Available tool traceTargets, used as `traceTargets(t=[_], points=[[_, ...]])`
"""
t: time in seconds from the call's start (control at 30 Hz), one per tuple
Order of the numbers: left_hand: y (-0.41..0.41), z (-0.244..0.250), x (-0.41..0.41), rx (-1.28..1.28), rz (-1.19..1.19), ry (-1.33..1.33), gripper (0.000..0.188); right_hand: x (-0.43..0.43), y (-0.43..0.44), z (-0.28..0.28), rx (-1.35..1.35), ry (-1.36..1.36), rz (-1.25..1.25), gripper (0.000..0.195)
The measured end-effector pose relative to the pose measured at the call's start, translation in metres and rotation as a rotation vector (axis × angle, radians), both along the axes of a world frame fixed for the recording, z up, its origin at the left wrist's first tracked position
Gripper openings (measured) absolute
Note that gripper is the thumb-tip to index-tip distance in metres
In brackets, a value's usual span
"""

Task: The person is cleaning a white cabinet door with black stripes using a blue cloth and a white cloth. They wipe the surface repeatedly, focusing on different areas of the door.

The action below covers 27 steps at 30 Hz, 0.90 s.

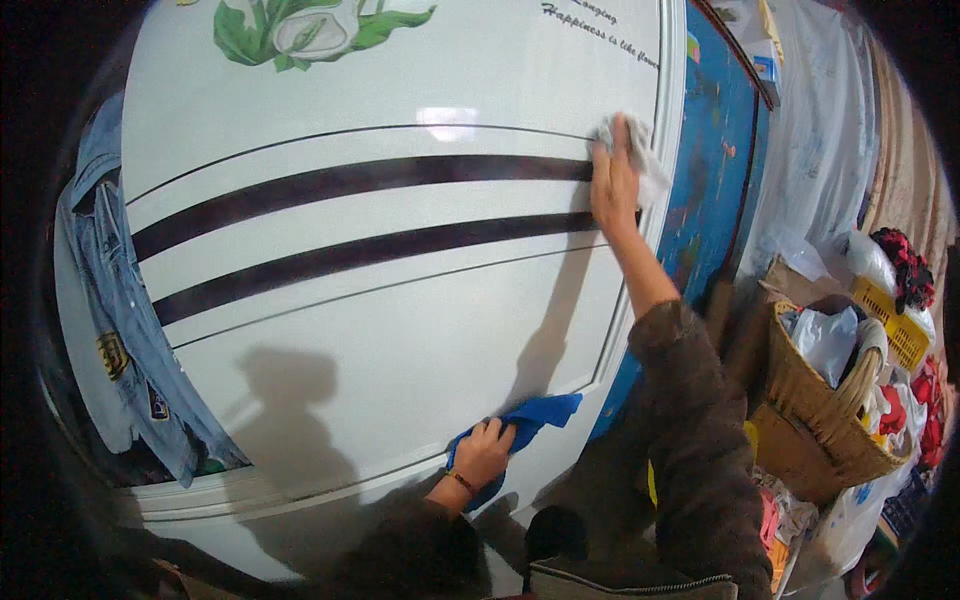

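Before me stands a white sliding wardrobe door (pixel 390 330) with dark horizontal bands and a printed calla lily (pixel 315 34). My right hand (pixel 616 184) presses a whitish cloth (pixel 651 169) flat on the panel, beside the right frame and over the ends of the bands. Part of that cloth is hidden under the fingers. Lower down, my left hand (pixel 480 457) grips a bunched blue cloth (pixel 544 416) at the door's bottom edge. One corner of the blue cloth sticks out to the right.
Denim clothing (pixel 124 300) hangs in the wardrobe opening at the left. Right of the door is a worn blue wooden surface (pixel 712 157). A woven basket (pixel 817 397) full of bags and cloth stands at the right, near a yellow plastic crate (pixel 892 322) and a hanging translucent sheet (pixel 817 127).
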<state>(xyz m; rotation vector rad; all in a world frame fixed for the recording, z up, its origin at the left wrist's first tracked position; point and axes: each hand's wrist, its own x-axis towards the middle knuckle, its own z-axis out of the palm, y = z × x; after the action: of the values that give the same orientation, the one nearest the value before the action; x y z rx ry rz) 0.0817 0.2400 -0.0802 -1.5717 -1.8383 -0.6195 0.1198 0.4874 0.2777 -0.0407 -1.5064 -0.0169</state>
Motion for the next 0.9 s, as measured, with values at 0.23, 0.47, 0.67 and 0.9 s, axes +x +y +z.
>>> traceTargets(t=[0.23, 0.47, 0.67, 0.9], points=[[0.001, -0.013, -0.002, -0.021, -0.062, -0.112, 0.043, -0.088, -0.227, 0.083, 0.886, -0.102, -0.133, 0.033], [0.006, -0.003, 0.002, -0.017, -0.129, -0.097, 0.046, -0.064, -0.072, 0.244, 0.396, -0.26, -0.255, 0.041], [-0.007, -0.004, -0.003, -0.009, -0.098, -0.106, 0.03, -0.038, -0.041, 0.185, -0.155, 0.121, -0.087, 0.057], [-0.009, -0.01, -0.009, 0.032, -0.059, 0.001, 0.036, -0.11, -0.265, 0.145, 0.943, 0.051, -0.174, 0.029]])
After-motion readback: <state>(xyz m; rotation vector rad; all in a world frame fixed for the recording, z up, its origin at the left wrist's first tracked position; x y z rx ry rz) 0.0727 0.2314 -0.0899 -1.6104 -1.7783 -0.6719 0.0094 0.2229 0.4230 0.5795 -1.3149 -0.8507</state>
